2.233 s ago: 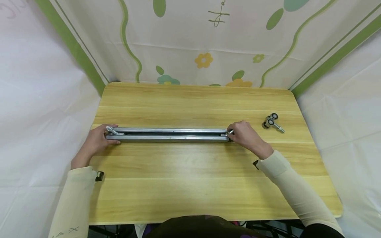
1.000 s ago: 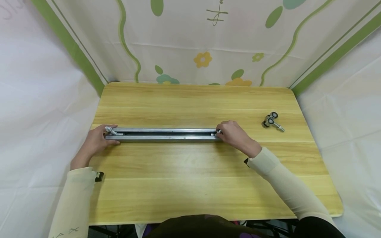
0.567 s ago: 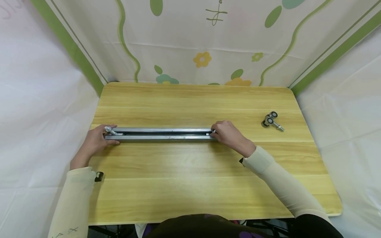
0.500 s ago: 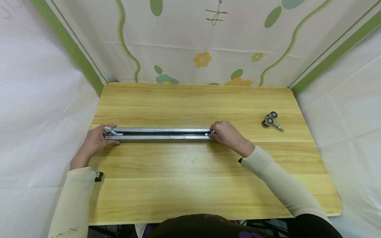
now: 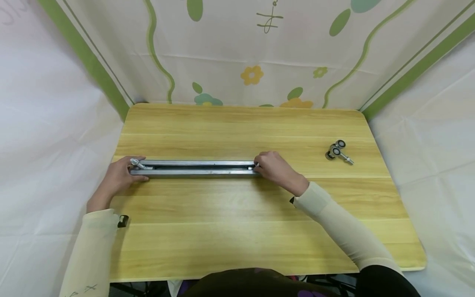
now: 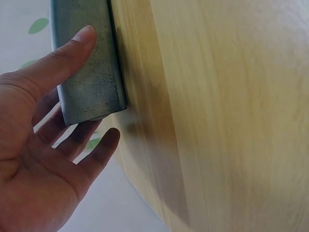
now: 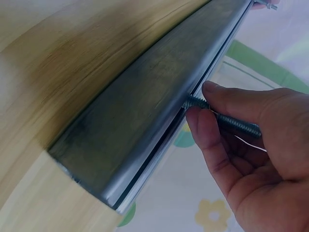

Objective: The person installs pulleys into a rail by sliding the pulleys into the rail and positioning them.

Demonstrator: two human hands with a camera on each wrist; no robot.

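A long grey slotted metal rail (image 5: 200,172) lies across the table. My left hand (image 5: 118,177) holds its left end, thumb on the near side, as the left wrist view shows the thumb against the rail wall (image 6: 91,92). A bolt (image 5: 136,162) stands out of the slot there. My right hand (image 5: 276,170) pinches a threaded bolt (image 7: 239,124) between thumb and fingers. That bolt sticks out of the slot, a little way in from the rail's right end. Whatever it joins to inside the rail is hidden.
A loose roller trolley (image 5: 335,152) with small black-rimmed wheels and a threaded stud lies on the wooden table (image 5: 237,231), right of the rail. White cloth with green and flower prints (image 5: 252,76) hangs behind. The person's body is at the front edge.
My right hand has moved left along the rail, from near its right end, with the bolt pinched in its fingers. The left hand and the loose trolley stay in place.
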